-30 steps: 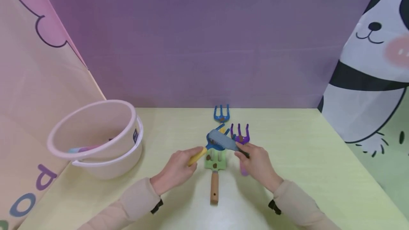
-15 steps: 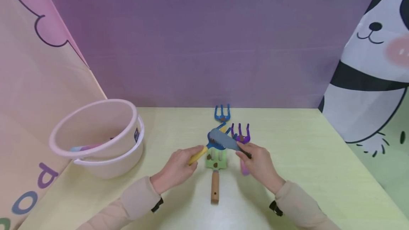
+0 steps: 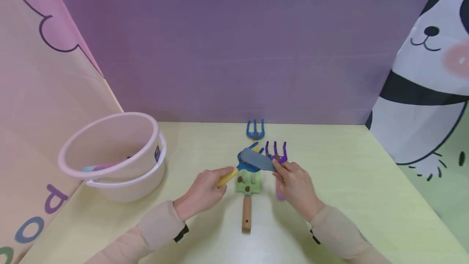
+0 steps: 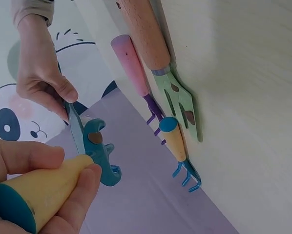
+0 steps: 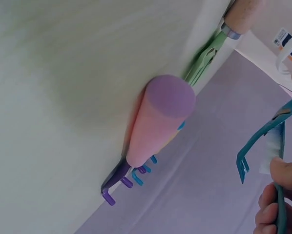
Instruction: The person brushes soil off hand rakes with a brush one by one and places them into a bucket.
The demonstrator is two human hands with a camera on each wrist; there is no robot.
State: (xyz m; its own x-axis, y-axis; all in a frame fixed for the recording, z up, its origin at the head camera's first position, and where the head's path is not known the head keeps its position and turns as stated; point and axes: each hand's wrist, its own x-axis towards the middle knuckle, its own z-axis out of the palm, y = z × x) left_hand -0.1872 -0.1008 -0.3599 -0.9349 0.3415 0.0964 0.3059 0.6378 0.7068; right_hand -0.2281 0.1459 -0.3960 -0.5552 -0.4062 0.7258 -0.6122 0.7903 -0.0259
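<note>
Brush (image 3: 256,159) slightly turned, clear of tabletop (image 3: 348,166)

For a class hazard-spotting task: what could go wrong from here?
The left hand holds the blue fork only by its yellow handle, so pressure from the brush might twist it. The brown patch on that fork, if loose dirt, could drop onto the green fork lying below.

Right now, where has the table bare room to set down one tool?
The table is bare between the purple fork and the panda-print wall, beyond the right hand. Another free patch lies between the stacked basins and the lying blue fork. Crowded: the middle, where these forks and the green fork lie close together.
</note>
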